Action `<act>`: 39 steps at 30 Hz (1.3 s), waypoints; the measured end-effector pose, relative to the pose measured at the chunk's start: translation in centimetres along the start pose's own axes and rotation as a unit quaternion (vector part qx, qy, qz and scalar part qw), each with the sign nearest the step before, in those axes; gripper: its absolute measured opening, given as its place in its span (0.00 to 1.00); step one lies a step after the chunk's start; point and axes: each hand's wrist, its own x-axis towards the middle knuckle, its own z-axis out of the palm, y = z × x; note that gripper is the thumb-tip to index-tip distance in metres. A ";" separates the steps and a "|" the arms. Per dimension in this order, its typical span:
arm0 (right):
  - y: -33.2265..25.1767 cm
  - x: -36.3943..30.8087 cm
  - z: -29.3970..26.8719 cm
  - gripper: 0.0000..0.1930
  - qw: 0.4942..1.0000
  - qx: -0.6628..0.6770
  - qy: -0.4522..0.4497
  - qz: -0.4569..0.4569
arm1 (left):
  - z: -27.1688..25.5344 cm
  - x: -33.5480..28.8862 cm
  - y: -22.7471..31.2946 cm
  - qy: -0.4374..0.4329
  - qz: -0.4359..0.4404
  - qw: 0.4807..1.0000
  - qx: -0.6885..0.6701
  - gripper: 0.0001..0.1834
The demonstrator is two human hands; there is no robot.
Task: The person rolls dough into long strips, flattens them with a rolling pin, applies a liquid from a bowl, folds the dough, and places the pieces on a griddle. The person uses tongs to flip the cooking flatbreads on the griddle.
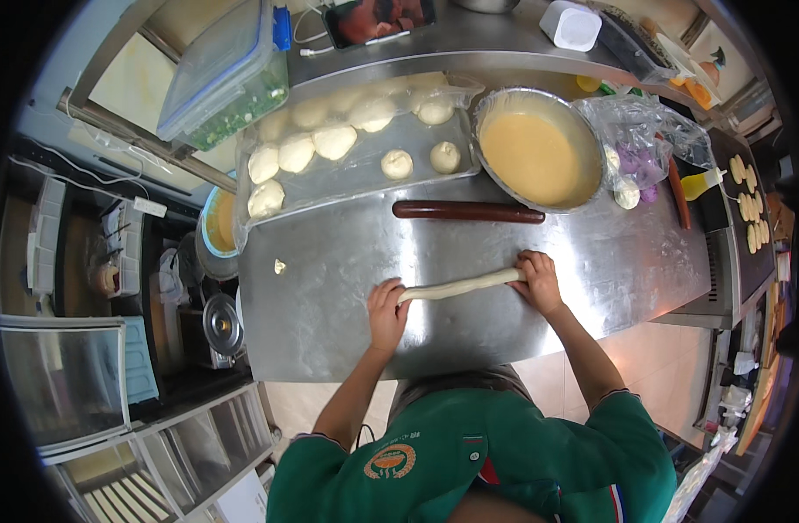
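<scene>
A long, thin rope of pale dough (460, 286) stretches from left to right over the steel table (330, 305). Its left end is under the curled fingers of my left hand (387, 312). At the other end my right hand (537, 281) closes round the dough. Beyond it lies a dark brown rolling pin (467, 211). Farther back, a metal tray (347, 196) holds several dough balls (334, 141), partly under clear plastic film. A big metal bowl of pale yellow batter (534, 157) stands right of the tray.
A small dough scrap (280, 267) lies at the left. Clear plastic bags (643, 131), a second brown rolling pin (680, 193) and a yellow squeeze bottle (701, 183) sit at the right, beside a griddle with dough pieces (750, 205). A lidded clear box (225, 74) stands back left.
</scene>
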 end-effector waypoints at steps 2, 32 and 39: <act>-1.7 0.1 -0.5 0.21 0.993 0.115 0.021 0.024 | -0.4 0.4 0.9 -0.042 -0.097 0.978 -0.177 0.13; 4.0 -2.5 1.3 0.11 0.808 0.499 -0.162 0.269 | 0.5 -0.4 2.4 -0.316 0.131 0.932 0.118 0.55; 7.9 -3.9 0.6 0.10 0.833 0.463 -0.127 0.275 | 7.5 1.9 7.4 -0.286 0.220 0.924 0.124 0.56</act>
